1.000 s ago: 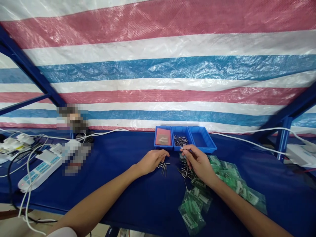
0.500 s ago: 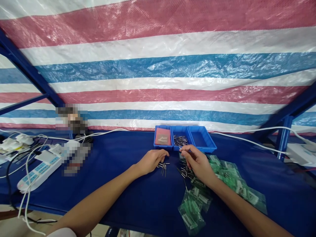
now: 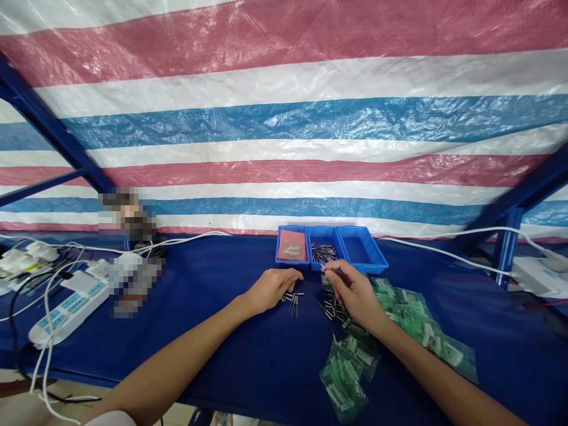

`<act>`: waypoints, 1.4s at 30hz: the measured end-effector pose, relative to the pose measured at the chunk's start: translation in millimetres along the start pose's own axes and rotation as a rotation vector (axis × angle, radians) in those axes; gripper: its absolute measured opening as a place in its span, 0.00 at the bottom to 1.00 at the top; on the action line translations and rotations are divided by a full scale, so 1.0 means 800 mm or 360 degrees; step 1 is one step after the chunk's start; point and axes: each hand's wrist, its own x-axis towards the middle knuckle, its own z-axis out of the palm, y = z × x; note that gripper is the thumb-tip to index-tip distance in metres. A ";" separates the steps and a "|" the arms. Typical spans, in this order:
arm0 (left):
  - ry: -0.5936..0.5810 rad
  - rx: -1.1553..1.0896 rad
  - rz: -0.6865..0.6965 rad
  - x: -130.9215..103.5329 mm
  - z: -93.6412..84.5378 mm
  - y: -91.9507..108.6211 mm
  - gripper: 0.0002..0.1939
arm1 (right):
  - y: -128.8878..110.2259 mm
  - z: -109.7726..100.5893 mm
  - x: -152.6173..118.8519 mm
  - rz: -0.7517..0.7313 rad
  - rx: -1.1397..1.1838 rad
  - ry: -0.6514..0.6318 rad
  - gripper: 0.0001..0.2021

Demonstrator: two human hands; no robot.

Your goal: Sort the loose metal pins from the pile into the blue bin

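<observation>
My left hand [image 3: 271, 291] rests on the table with its fingers curled together; whatever lies between their tips is hidden. Just beside it, several thin metal pins [image 3: 293, 300] are scattered on the blue surface. My right hand [image 3: 352, 293] pinches one small thin metal pin [image 3: 323, 266] between thumb and index finger, its pale tip showing. Under and left of that hand spreads a pile of dark metal pins [image 3: 327, 307]. More metal pins [image 3: 323, 252] fill the middle blue bin [image 3: 314, 231], directly beyond my right fingertips.
A left blue bin [image 3: 278, 248] holds a pink sheet [image 3: 293, 238] with a small bag on it. The right blue bin [image 3: 364, 248] adjoins. Green plastic packets [image 3: 412, 313] lie around my right forearm. A power strip [image 3: 66, 310] with cables sits at left; a striped tarp [image 3: 284, 124] hangs behind.
The view has shifted very slightly. Both hands keep nearly the same place and pose, and the right pinch stays closed.
</observation>
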 end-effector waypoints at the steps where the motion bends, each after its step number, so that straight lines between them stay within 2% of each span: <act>1: 0.0001 -0.0001 0.0003 0.000 0.000 0.000 0.18 | 0.000 0.000 0.000 0.0000 0.0000 0.0000 0.18; 10: 0.0023 0.0006 -0.0035 -0.001 0.002 0.001 0.19 | 0.003 0.000 0.000 -0.0019 -0.0017 -0.0029 0.17; 21: 0.0017 0.0025 -0.0059 -0.001 0.001 0.002 0.18 | -0.008 0.000 -0.002 -0.0004 -0.0025 -0.0014 0.19; 30: 0.0050 0.0005 -0.0082 0.000 0.004 -0.004 0.18 | 0.002 0.000 0.000 -0.0027 -0.0073 -0.0028 0.16; 32: 0.0054 0.0002 -0.0094 0.000 0.004 -0.004 0.18 | 0.003 -0.001 -0.001 -0.0091 -0.0162 0.0005 0.15; 36: 0.0048 0.0001 -0.0097 0.000 0.003 -0.003 0.18 | -0.003 -0.004 -0.002 -0.0395 -0.0500 0.0162 0.11; 38: 0.0046 -0.0001 -0.0099 0.000 0.003 -0.003 0.18 | -0.005 -0.005 -0.003 -0.0454 -0.0573 0.0207 0.11; 40: 0.0043 0.0001 -0.0102 0.000 0.003 -0.003 0.18 | -0.007 -0.005 -0.003 -0.0419 -0.0523 0.0211 0.12; 42: 0.0043 0.0008 -0.0101 0.000 0.003 -0.002 0.18 | -0.007 -0.004 -0.003 -0.0286 -0.0351 0.0173 0.14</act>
